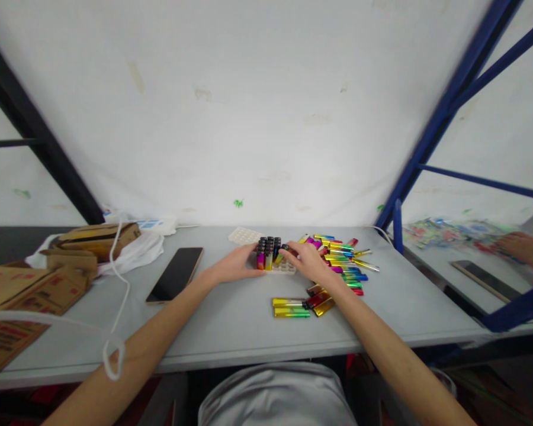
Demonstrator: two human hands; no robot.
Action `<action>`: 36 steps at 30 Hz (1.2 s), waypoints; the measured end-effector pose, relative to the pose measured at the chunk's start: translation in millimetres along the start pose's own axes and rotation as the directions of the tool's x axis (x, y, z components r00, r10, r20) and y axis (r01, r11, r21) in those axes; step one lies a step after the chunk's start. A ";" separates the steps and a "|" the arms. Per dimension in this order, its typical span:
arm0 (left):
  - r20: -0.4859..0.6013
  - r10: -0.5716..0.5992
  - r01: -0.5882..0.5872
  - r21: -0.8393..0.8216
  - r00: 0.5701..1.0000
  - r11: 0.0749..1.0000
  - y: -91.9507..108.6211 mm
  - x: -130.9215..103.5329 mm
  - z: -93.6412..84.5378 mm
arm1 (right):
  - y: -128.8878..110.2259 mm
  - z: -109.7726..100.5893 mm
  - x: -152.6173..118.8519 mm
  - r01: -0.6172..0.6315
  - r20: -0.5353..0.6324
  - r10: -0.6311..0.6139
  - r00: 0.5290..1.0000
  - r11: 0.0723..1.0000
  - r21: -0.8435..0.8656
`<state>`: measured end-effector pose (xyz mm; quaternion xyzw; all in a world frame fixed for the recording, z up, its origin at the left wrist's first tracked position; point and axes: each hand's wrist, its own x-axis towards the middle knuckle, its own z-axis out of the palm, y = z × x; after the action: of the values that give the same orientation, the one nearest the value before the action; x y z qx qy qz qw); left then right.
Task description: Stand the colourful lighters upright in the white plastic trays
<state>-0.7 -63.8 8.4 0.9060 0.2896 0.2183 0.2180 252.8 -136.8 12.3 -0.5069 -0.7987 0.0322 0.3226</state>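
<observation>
Several lighters (pixel 269 260) with black tops stand upright in a pale tray (pixel 285 267) with round holes. My left hand (pixel 238 264) rests against the left side of this group, its thumb low at the front and its fingers behind. On the tray's right side, my right hand (pixel 306 259) pinches a tilted yellow-green lighter (pixel 280 255) with a dark top. Loose shiny lighters (pixel 344 260) in many colours lie in a heap to the right of my right hand. Nearer the front edge, yellow and green lighters (pixel 292 312) lie flat beside red and gold ones.
Another pale holed tray (pixel 245 235) lies behind. On the left are a dark phone (pixel 176 276), cardboard (pixel 31 290), a white bag (pixel 135 251) and a hanging white cable (pixel 125 290). Past the blue frame (pixel 426 148), another person's hand (pixel 522 245) is over a neighbouring table.
</observation>
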 end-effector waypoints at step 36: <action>0.001 -0.037 0.037 0.037 0.999 0.999 -0.6 0.2 0.7 | -30.0 -13.7 -96.3 0.183 0.163 -0.142 0.976 0.946 -0.267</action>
<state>-0.5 -63.5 7.5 0.9046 0.3103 0.2079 0.2056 263.4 -235.1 -12.0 -0.4762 -0.8551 -0.0723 0.1916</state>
